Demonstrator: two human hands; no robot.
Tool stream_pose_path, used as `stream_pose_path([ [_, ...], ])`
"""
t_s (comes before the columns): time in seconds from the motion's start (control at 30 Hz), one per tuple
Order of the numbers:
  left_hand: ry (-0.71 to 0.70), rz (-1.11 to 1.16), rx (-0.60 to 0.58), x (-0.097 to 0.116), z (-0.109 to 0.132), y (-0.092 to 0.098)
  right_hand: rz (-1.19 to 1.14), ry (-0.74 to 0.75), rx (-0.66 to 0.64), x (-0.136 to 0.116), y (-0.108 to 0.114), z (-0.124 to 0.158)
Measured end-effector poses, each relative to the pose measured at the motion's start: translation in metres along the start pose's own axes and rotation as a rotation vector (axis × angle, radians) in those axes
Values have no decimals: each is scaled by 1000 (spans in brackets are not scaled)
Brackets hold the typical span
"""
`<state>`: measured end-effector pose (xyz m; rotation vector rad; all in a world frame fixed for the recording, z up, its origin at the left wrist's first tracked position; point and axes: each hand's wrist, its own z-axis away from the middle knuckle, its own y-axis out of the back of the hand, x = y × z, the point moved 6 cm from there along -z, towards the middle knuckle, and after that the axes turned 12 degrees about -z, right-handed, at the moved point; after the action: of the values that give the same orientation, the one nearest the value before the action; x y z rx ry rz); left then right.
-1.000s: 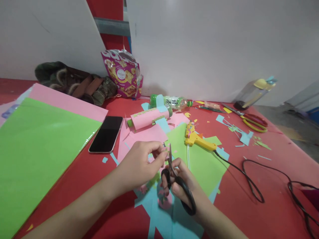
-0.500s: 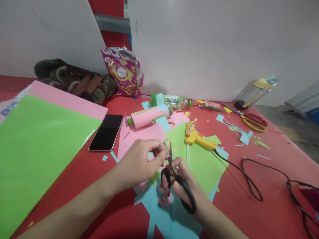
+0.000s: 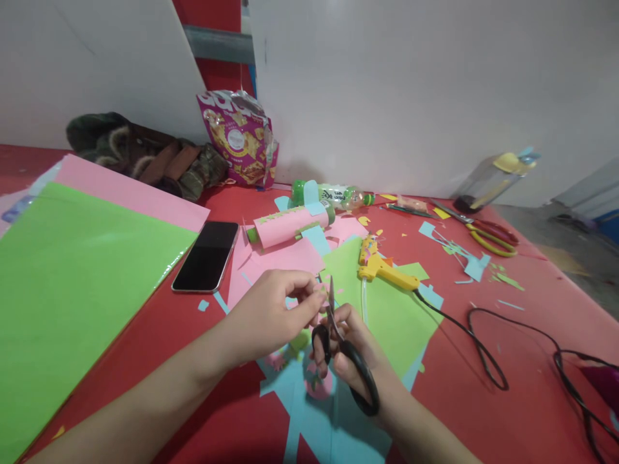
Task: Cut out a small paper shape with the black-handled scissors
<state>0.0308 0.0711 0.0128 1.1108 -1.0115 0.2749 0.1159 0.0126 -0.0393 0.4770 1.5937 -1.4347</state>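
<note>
My right hand [image 3: 355, 341] is closed around black-handled scissors [image 3: 360, 380], fingers through the loops and blades pointing away from me. Between the thumb and fingertips of my left hand [image 3: 285, 306] is a small pink paper piece [image 3: 323, 290], right beside the scissor blades; whether the blades touch it I cannot tell. Below the hands lie a round pink paper piece [image 3: 318, 384] with green bits on it and more pink and green cut-outs, partly hidden. They rest on light blue paper [image 3: 316, 422] and green paper [image 3: 401, 328].
A yellow glue gun [image 3: 389, 274] with a black cord [image 3: 476, 345] lies to the right. A phone [image 3: 207, 256] and large green sheet [image 3: 91, 277] are left. Behind are a pink-wrapped roll [image 3: 285, 227], green bottle [image 3: 333, 195], snack bag [image 3: 238, 138] and red-yellow scissors [image 3: 493, 237].
Both hands stay almost in place, with only a very slight shift of the view. The scissors and the pink paper piece remain held.
</note>
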Motion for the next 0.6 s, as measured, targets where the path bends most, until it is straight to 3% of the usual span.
stream_pose_path([
  [0.27,-7,18,-8,0,0,0,17,6,15,-1,0,1],
  [0.6,26,3,-102,-2,0,0,9,0,-7,-2,-2,1],
])
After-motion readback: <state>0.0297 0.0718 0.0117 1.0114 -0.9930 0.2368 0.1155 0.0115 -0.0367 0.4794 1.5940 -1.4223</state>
